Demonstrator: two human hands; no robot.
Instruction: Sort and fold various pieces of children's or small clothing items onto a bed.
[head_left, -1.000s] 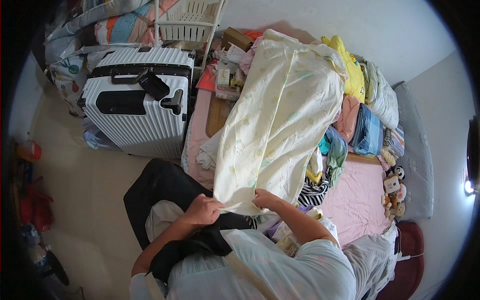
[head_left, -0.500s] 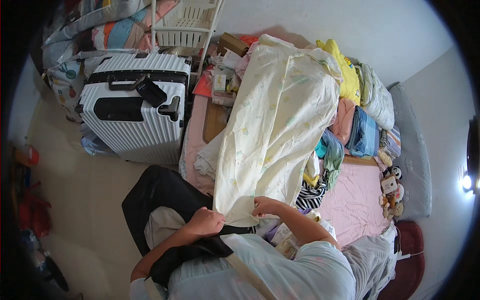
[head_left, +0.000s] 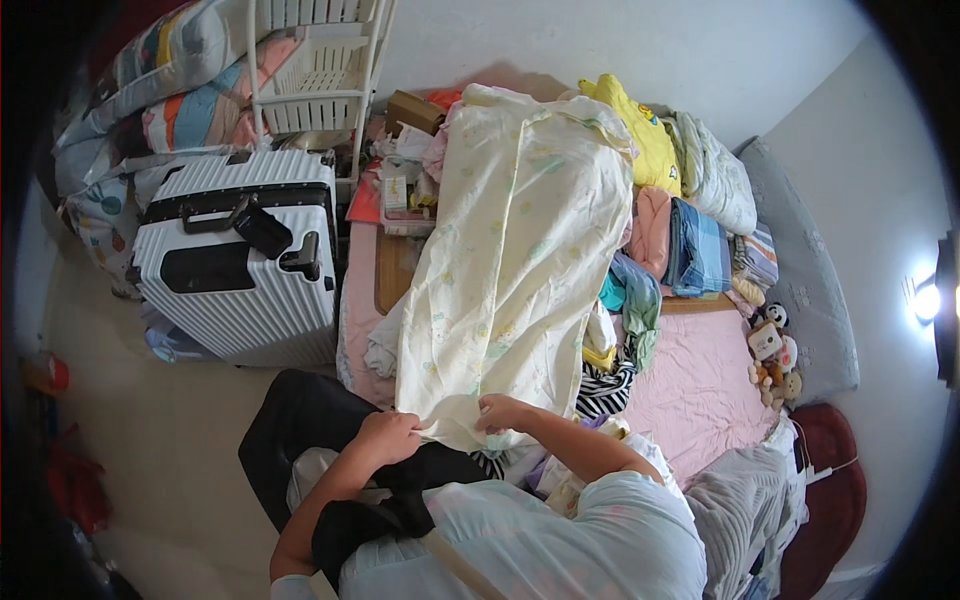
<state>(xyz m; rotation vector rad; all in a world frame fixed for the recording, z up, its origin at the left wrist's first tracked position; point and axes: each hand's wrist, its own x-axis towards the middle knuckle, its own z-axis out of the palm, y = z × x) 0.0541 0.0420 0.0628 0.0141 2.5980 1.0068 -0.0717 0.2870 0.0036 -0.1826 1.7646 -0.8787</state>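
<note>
A long cream cloth with a pale printed pattern [head_left: 500,250] lies spread over the bed and the things on it, with a crease running down its length. Its near end reaches my lap. My left hand [head_left: 391,437] pinches the near left corner of this cloth. A short way to the right, my right hand [head_left: 503,413] grips the near edge, fingers closed on the fabric. Between the two hands the edge sags a little. Under the cloth's left side, a crumpled white cloth [head_left: 384,345] pokes out.
Left of the bed stands a white ribbed suitcase [head_left: 250,315], with a white shelf rack [head_left: 312,85] behind it. Right of the cloth are folded blue fabric [head_left: 699,250], a yellow pillow [head_left: 630,130], heaped clothes [head_left: 610,385] and several soft toys [head_left: 772,350] on the pink sheet [head_left: 690,385].
The view has shifted, so the bed and suitcase sit lower and further left. Both hands keep hold of the cloth's near edge, which has turned slightly between them.
</note>
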